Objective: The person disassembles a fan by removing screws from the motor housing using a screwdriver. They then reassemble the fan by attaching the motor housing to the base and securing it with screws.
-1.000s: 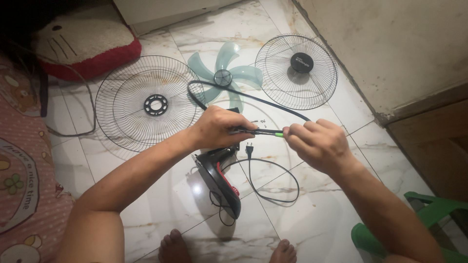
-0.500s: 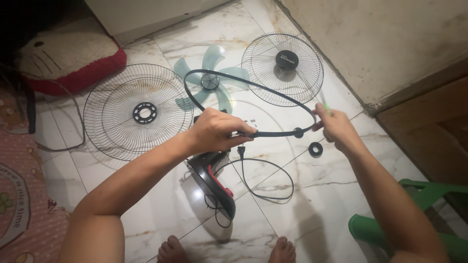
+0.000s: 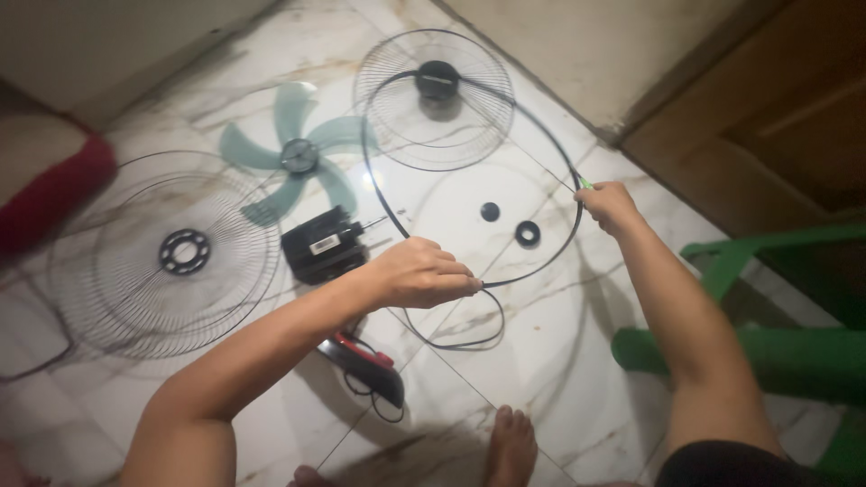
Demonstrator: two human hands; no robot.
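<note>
Left hand [image 3: 424, 273] pinches one end of the black fan-guard rim ring [image 3: 566, 243], which loops away over the marble floor [image 3: 541, 361]. Right hand [image 3: 609, 206] is clenched on its far side, beside two black caps [image 3: 528, 234].

The floor [image 3: 541, 379] is glossy white marble-look tile with brown veining and thin dark grout lines, catching a soft glare near the centre under dim, warm indoor light. A pale, scuffed wall [image 3: 577, 45] runs along the top from about eleven to one o'clock, meeting a brown wooden door [image 3: 776, 117] at two o'clock, with a grimy line where wall and floor join. At four o'clock stands green plastic furniture [image 3: 776, 343], probably a chair, and at nine o'clock a red-edged cushion [image 3: 45, 189] lies blurred at the frame's edge.
</note>
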